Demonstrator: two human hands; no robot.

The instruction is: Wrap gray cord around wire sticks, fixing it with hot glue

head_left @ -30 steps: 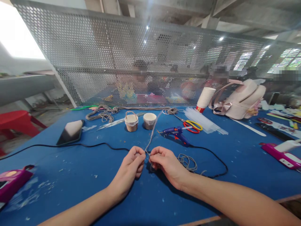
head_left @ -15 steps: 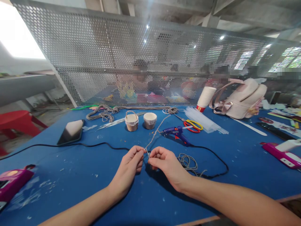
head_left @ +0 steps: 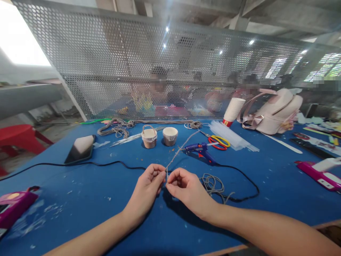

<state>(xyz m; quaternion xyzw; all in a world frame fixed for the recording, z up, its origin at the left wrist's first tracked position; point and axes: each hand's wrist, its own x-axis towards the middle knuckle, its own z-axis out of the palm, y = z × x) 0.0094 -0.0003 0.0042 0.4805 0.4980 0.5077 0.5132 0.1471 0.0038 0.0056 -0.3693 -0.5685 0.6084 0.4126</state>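
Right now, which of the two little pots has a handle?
The left pot, nearer the phone: a handle arches over its top; the right pot shows none.

It looks like a shared craft workshop: the blue surface (head_left: 93, 199) is strewn with a glue gun (head_left: 197, 148), scissors (head_left: 227, 142), tangled cord (head_left: 114, 123) and a stack of paper cups (head_left: 233, 111). Behind a perforated metal screen (head_left: 106, 53), other people (head_left: 159, 93) are visible near brightly coloured items (head_left: 174, 111), and a bare, concrete-looking ceiling (head_left: 282, 17) runs overhead.

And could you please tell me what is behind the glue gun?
Behind the glue gun lie the scissors with red and yellow handles. The white glue stick crosses in front of them, hiding a small part from view.
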